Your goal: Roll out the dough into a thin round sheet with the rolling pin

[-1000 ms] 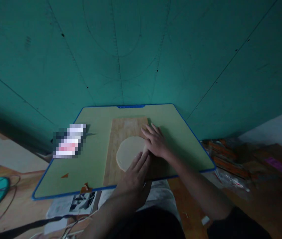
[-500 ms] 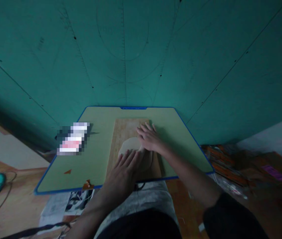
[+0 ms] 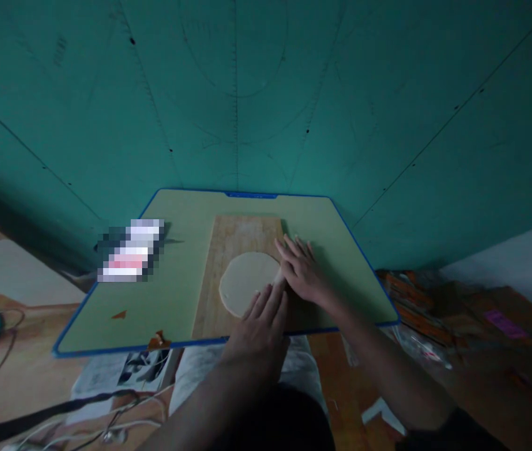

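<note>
Fingers outstretched, the left hand (image 3: 260, 327) and right hand (image 3: 303, 274) cover a pale cylindrical rod (image 3: 280, 276); uneven pressure could tear the round cream dough (image 3: 247, 282) beside the fingertips.

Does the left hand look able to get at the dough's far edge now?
Probably yes: the left hand is at the near right edge of the dough, and nothing visible bars the way.

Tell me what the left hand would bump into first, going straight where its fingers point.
For the left hand, probably the pale strip at the right edge of the dough, which it may be touching. The right hand lies close beyond; depth is hard to judge here.
</note>
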